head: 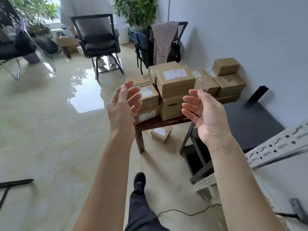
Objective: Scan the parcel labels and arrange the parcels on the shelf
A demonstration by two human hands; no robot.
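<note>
At the far left stand potted plants (33, 15) and a black chair (98, 37) on the glossy floor (50, 114). Nearer the middle, the left hand (123, 104) is raised palm inward, its fingers (133, 94) spread and loosely bent, holding nothing. Behind and between both hands, the parcels (176, 80) sit stacked in uneven piles on a low dark counter (160, 121), with one small box (161, 133) lying on the floor beneath it. The right hand (205, 114) mirrors the left, fingers relaxed and apart, also empty. Further right are a black stand (246, 124) and a pale slotted shelf rail (275, 147). The top parcel overhangs the stack under it, so pulling it carelessly could topple its neighbours; the cable (191, 212) by the foot looks like a trip risk.
</note>
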